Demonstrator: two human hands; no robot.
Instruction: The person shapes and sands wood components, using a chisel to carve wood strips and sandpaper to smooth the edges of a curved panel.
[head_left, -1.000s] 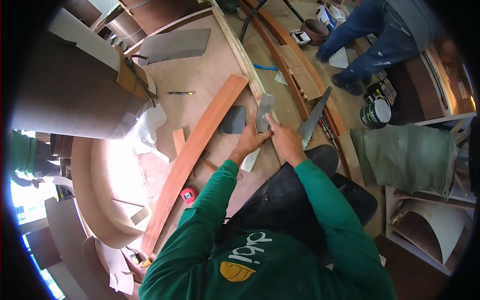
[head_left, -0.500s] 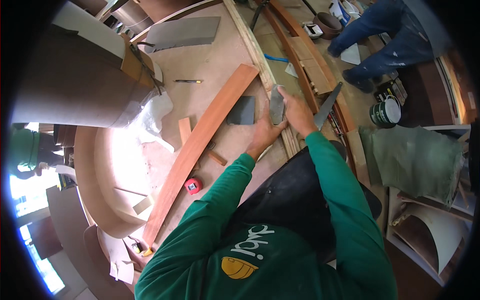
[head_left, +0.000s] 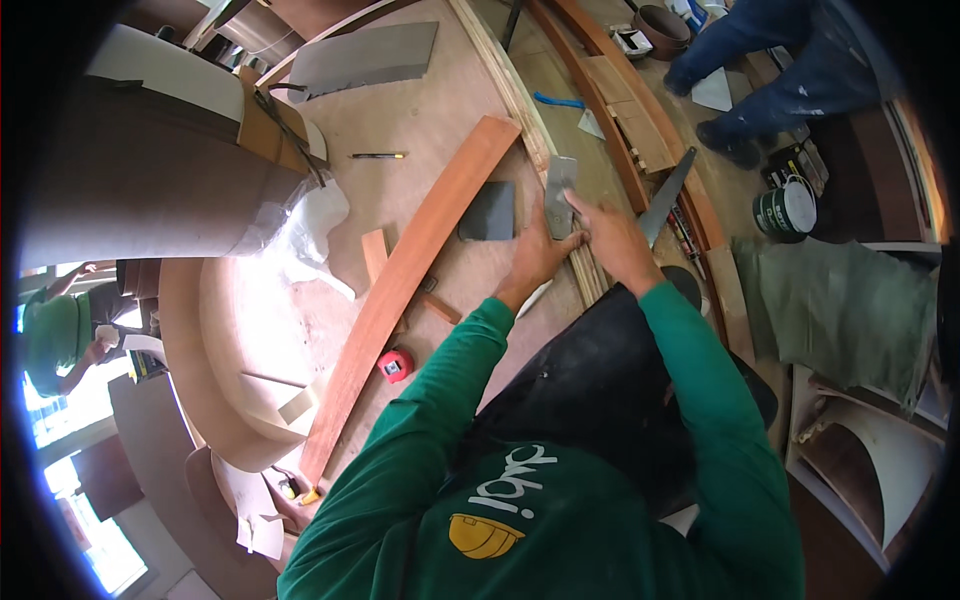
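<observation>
A small grey rectangle that looks like a folded piece of sandpaper (head_left: 562, 180) is held over the table's wooden edge strip. My left hand (head_left: 537, 255) grips its lower left side, thumb toward the right hand. From the right, my right hand (head_left: 615, 240) closes on it, index fingertip on its face and thumb near the left thumb. A dark grey square sheet (head_left: 487, 211) lies flat just left of my left hand. Beside that, a long reddish, slightly curved wooden board (head_left: 420, 275) slants across the table.
On the table (head_left: 420, 130) are a pencil (head_left: 378, 155), a red tape measure (head_left: 395, 365), wood offcuts (head_left: 440, 308) and a large grey sheet (head_left: 365, 62). A handsaw (head_left: 668, 198) rests right of my hands. One person stands far right, another far left. Big curved panels (head_left: 215, 370) crowd the left.
My right hand has slid from the sandpaper's upper end down toward its lower right side, baring the top. The left hand keeps its hold. The view has shifted slightly.
</observation>
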